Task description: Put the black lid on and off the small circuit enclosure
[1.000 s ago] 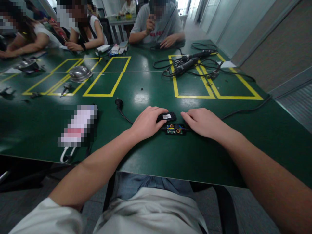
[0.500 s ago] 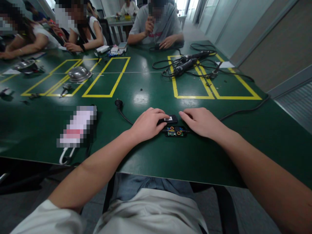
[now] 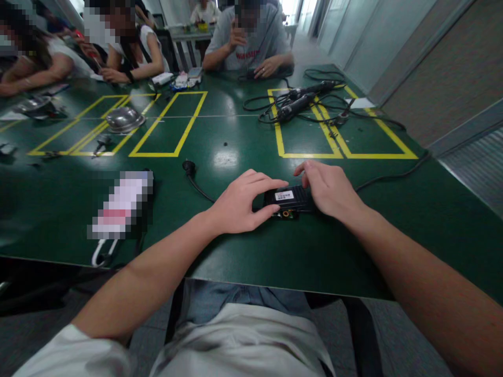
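A black ribbed plastic cover [image 3: 294,196] with a white label sits over a small black case with a circuit board [image 3: 291,214]. The board's near edge and a copper-coloured coil show below the cover. My left hand [image 3: 245,201] grips the cover's left end, forefinger along the far edge and thumb along the near edge. By the cover's right end is my right hand [image 3: 330,188], its fingers loosely bent and apart; whether it touches the cover is hard to tell. A black cable with a plug [image 3: 189,167] runs out beyond my left hand.
A phone [image 3: 121,201] lies to the left. Yellow tape frames mark the green table [image 3: 236,256]. Black corded tools [image 3: 298,107] lie at the far right, a metal bowl [image 3: 124,120] at the far left. A person [image 3: 251,47] sits opposite; others sit left.
The black cover has moved right and nearer, from behind the circuit board to over it, with my left hand on it. My right hand has lifted and turned slightly.
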Tool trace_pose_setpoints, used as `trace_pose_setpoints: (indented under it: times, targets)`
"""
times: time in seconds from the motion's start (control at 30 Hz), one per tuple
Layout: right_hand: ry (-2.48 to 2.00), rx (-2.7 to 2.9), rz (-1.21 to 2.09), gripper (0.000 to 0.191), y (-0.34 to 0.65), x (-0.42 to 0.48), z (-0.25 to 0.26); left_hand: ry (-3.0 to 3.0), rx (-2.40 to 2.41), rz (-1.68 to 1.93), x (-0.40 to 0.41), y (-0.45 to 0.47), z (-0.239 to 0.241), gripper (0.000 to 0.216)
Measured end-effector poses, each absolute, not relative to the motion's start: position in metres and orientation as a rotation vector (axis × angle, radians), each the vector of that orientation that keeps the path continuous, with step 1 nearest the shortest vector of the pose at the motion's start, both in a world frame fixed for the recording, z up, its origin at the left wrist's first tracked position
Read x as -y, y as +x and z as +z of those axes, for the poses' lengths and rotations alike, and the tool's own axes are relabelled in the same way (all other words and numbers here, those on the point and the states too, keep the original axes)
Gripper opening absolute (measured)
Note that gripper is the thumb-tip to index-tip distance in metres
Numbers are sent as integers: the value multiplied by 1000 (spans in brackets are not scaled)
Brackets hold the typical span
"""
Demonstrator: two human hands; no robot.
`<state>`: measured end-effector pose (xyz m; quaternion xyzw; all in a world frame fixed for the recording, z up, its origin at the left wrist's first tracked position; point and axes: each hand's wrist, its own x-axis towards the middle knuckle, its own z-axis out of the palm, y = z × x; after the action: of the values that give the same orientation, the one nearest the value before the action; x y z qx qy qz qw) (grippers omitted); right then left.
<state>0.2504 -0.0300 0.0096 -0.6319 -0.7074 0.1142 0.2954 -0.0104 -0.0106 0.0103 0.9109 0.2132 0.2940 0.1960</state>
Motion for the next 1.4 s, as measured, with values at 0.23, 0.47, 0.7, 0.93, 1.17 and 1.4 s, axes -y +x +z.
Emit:
trace_pose_setpoints:
  times: [0.23,0.47,0.7,0.93,1.17,1.4]
  targets:
    - [-1674,1898,354,69,249,28,3,2640,-566,471,7,-7,9,37]
    - [-1783,2013,467,67,246,27,4,2526,-631,482,10,-5,8,42]
    - [-1851,2030,518,65,250,26,13,2134,-902,707,0,-2,-2,45]
    - [-1952,2291,563,65,252,27,21,2463,-1207,580,-4,-7,-3,29]
    - [-1873,2476,883,68,260,32,38,2585,-1163,405,8,-6,18,25]
    - [-1796,2483,1064,69,267,32,44,2649,-1101,11,12,-1,27,51]
